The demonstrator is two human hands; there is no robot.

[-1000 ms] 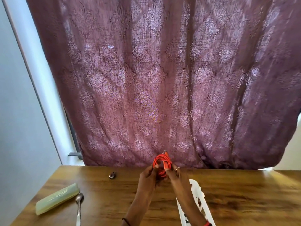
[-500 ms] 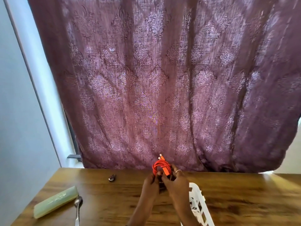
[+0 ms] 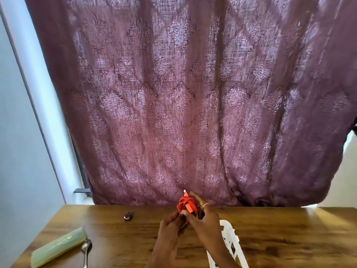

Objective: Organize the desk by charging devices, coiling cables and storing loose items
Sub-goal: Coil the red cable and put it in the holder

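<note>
We are looking down at a wooden desk point(image 3: 289, 238) where a person is holding a coiled orange cable point(image 3: 185, 206) up over its far edge, in front of a purple patterned curtain point(image 3: 173, 103). The cable is wound into a tight bundle, and one plug end is sticking up out of the top.

The left hand point(image 3: 170, 227) is coming in from below. Its fingers are curling inward and its thumb is pressing on the lower front of the bundle. The right hand point(image 3: 204, 219) is gripping the same bundle from the right: the thumb is lying across the front, and the fingers are wrapping round the back, with the forefinger reaching up behind the top of the coil. One finger is wearing a thin ring point(image 3: 206, 205). We are not able to tell how firmly either hand is squeezing.

A white plastic basket point(image 3: 230, 240) is sitting on the desk just under the right forearm. Well to the left, a pale green case point(image 3: 58, 246) is lying at an angle near the front corner, with a metal spoon point(image 3: 86, 248) just beside its right end. A small dark thing point(image 3: 128, 216), too small for us to name, is resting near the far edge, between the case and the hands.
</note>
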